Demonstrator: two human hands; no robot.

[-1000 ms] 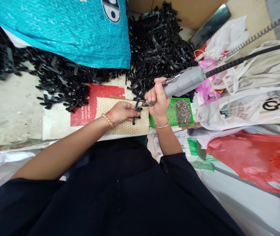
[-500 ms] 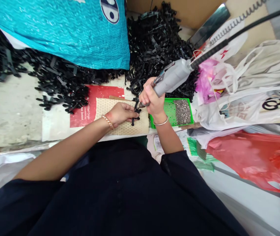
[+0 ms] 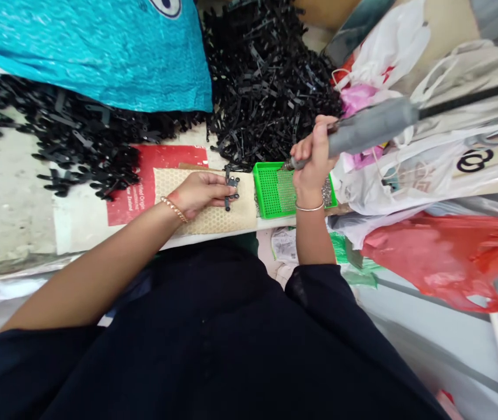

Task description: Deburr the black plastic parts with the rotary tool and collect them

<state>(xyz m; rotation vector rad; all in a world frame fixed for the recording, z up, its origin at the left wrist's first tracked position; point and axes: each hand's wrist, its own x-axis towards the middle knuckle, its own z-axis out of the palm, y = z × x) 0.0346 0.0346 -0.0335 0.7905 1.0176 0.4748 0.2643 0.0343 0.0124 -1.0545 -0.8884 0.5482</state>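
My left hand (image 3: 200, 193) pinches a small black plastic part (image 3: 230, 189) over a beige honeycomb-textured pad (image 3: 244, 213). In my right hand (image 3: 314, 157) is a grey electric screwdriver (image 3: 371, 127), its cable running off to the right. The screwdriver's tip is over the green perforated tray (image 3: 269, 195), which stands just right of the pad. Small metal screws (image 3: 326, 192) lie in the tray's right part, partly hidden by my right hand and wrist.
Behind the tray rises a big heap of black parts (image 3: 266, 87). More parts (image 3: 78, 140) lie at the left, beside a blue bag (image 3: 122, 52). Plastic bags (image 3: 428, 175) crowd the right side, with a red bag (image 3: 450, 254) in front.
My right hand and the screwdriver have moved right, from the black part to over the green tray. My left hand still holds the part. The whole view has shifted slightly.
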